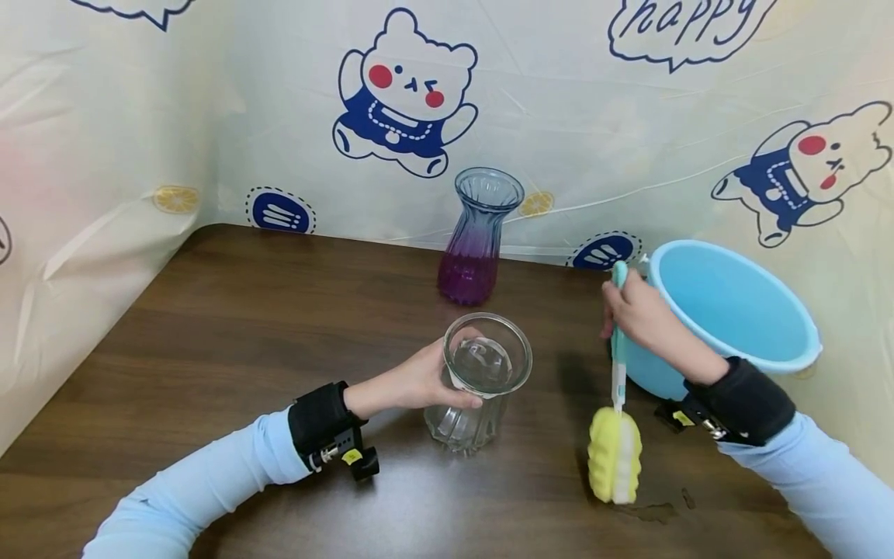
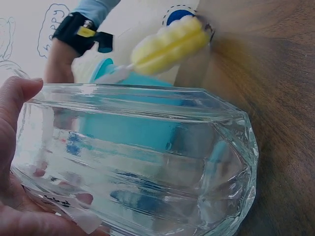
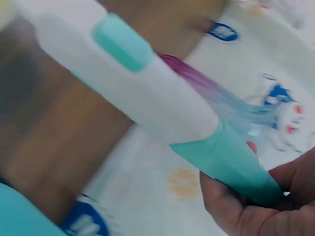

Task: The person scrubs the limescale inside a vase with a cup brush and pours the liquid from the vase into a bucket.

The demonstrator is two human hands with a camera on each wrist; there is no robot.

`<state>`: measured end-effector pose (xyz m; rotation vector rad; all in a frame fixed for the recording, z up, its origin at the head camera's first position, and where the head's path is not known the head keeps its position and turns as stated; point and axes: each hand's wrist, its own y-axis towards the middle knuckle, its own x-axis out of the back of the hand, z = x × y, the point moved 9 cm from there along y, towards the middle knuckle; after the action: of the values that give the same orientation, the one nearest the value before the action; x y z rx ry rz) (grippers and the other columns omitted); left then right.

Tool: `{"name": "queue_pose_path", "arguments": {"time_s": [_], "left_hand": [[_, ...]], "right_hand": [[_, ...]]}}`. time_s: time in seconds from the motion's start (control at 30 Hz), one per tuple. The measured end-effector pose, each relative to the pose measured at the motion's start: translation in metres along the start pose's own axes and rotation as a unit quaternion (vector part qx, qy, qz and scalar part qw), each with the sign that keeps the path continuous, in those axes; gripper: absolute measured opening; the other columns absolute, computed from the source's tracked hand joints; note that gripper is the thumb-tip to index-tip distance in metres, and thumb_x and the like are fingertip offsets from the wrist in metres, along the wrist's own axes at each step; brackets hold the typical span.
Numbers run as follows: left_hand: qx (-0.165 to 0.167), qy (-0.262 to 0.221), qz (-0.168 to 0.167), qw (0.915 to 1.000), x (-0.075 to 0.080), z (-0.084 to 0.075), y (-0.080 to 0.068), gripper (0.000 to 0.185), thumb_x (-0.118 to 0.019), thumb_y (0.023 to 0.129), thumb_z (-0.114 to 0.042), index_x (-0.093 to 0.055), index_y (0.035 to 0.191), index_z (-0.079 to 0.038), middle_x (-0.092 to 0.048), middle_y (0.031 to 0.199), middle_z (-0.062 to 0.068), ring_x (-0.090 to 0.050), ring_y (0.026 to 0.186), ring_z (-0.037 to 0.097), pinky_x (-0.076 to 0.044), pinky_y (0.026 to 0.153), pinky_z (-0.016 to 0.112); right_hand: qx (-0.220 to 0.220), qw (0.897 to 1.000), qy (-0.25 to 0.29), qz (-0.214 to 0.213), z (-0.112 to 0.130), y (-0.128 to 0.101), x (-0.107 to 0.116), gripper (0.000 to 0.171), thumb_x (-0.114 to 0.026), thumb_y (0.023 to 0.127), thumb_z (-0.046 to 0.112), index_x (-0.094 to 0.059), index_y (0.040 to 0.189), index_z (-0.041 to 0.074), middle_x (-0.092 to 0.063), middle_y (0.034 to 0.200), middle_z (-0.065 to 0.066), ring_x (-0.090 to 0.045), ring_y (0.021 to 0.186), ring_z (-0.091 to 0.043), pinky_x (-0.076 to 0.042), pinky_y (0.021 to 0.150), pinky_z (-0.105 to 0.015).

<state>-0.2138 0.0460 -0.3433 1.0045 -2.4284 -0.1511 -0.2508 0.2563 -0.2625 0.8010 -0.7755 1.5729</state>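
The surface (image 1: 279,326), dark and wood-grained with a faint sheen, gives room to work low, which I judge safest with glass. Near its back right sits the blue basin (image 1: 740,303), a smooth, round-rimmed, plastic-looking tub that the right elbow should probably clear. The tinted vase (image 1: 482,241) stands upright behind the work, ribbed and flared at the lip, blue above and purple below. In front of it, the clear vase (image 1: 469,423) leans in the left hand (image 1: 415,380), whose fingers curl round its neck; whether its base touches the surface I cannot tell. A firm, even grip should steady that slick, faceted glass better than a squeeze at the lip. The right hand (image 1: 646,310) has its fingers pinching the handle of the brush (image 1: 618,388), head down, beside the basin; holding the smooth turquoise-and-white shaft upright would help control the soft, lobed yellow-and-white sponge. Smallest is a pale, peeling label (image 2: 66,204) on the clear glass.
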Motion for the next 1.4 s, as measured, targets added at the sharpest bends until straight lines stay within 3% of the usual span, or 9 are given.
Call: {"name": "queue_pose_path", "arguments": {"time_s": [0.2,0.4,0.5,0.57,0.7,0.87,1.17,1.23,1.4], "left_hand": [[0.001,0.007,-0.003,1.0000,0.001,-0.001,0.000,0.065,-0.077,0.070,-0.012,-0.040,0.122,-0.002,-0.051,0.119,0.014,-0.046,0.111,0.027,-0.035,0.095,0.042],[0.010,0.013,-0.005,0.9999,0.001,0.000,-0.001,0.066,-0.077,0.070,-0.013,-0.039,0.123,-0.004,-0.051,0.120,0.014,-0.045,0.113,0.027,-0.035,0.095,0.042],[0.011,0.014,-0.008,0.9998,0.001,0.000,-0.002,0.067,-0.077,0.069,-0.013,-0.039,0.124,-0.004,-0.051,0.120,0.013,-0.045,0.113,0.027,-0.035,0.095,0.043],[0.011,0.012,-0.009,0.9998,0.001,0.001,-0.002,0.067,-0.077,0.070,-0.013,-0.038,0.124,-0.005,-0.050,0.120,0.013,-0.045,0.113,0.026,-0.034,0.096,0.043],[0.007,-0.001,-0.005,1.0000,-0.001,0.000,-0.002,0.067,-0.077,0.070,-0.012,-0.038,0.124,-0.005,-0.051,0.120,0.015,-0.045,0.113,0.027,-0.034,0.096,0.045],[0.000,-0.003,-0.006,1.0000,0.000,-0.002,-0.002,0.067,-0.077,0.069,-0.010,-0.038,0.124,-0.005,-0.051,0.119,0.016,-0.046,0.113,0.027,-0.035,0.096,0.045],[0.013,0.006,-0.010,0.9999,0.001,0.000,-0.003,0.068,-0.077,0.070,-0.011,-0.037,0.124,-0.004,-0.050,0.120,0.015,-0.045,0.113,0.028,-0.035,0.096,0.044],[0.016,0.002,-0.007,0.9998,0.001,0.000,-0.003,0.068,-0.077,0.070,-0.011,-0.037,0.125,-0.003,-0.049,0.121,0.016,-0.045,0.114,0.028,-0.034,0.097,0.044],[0.029,-0.004,0.007,0.9995,-0.002,0.002,-0.003,0.074,-0.076,0.071,-0.011,-0.033,0.131,-0.005,-0.043,0.130,0.015,-0.040,0.121,0.026,-0.031,0.100,0.047]], "right_hand": [[0.093,0.987,0.067,-0.114,0.044,-0.022,0.053,0.019,-0.024,0.100,0.020,-0.034,0.098,0.004,-0.048,0.071,-0.013,-0.057,0.055,-0.016,-0.050,0.053,-0.029],[0.152,0.953,0.131,-0.229,0.077,-0.045,0.103,0.008,-0.035,0.098,0.016,-0.042,0.096,0.012,-0.050,0.068,-0.004,-0.055,0.055,-0.009,-0.050,0.056,-0.016],[0.156,0.930,0.222,-0.246,0.079,-0.052,0.118,0.013,-0.043,0.096,0.021,-0.043,0.102,0.010,-0.049,0.075,-0.007,-0.055,0.062,-0.012,-0.049,0.064,-0.013],[0.165,0.903,0.316,-0.240,0.076,-0.054,0.124,0.021,-0.048,0.093,0.021,-0.041,0.106,0.007,-0.046,0.080,-0.010,-0.051,0.068,-0.016,-0.048,0.068,-0.014],[0.183,0.834,0.462,-0.240,0.064,-0.055,0.135,0.034,-0.054,0.088,0.022,-0.038,0.111,0.003,-0.039,0.084,-0.012,-0.041,0.074,-0.021,-0.044,0.071,-0.021],[0.167,0.762,0.574,-0.250,0.044,-0.053,0.149,0.035,-0.052,0.089,0.025,-0.040,0.115,0.005,-0.038,0.084,-0.010,-0.041,0.076,-0.019,-0.044,0.073,-0.025],[0.174,0.616,0.727,-0.251,0.037,-0.054,0.155,0.027,-0.042,0.095,0.022,-0.042,0.118,0.008,-0.042,0.083,-0.011,-0.043,0.069,-0.021,-0.047,0.066,-0.029],[0.168,0.599,0.741,-0.251,0.040,-0.054,0.151,0.026,-0.042,0.095,0.022,-0.043,0.116,0.007,-0.041,0.082,-0.011,-0.043,0.068,-0.021,-0.047,0.065,-0.030],[0.161,0.595,0.748,-0.246,0.051,-0.053,0.136,0.023,-0.045,0.093,0.023,-0.042,0.107,0.004,-0.038,0.077,-0.011,-0.040,0.064,-0.023,-0.041,0.060,-0.030]]}}
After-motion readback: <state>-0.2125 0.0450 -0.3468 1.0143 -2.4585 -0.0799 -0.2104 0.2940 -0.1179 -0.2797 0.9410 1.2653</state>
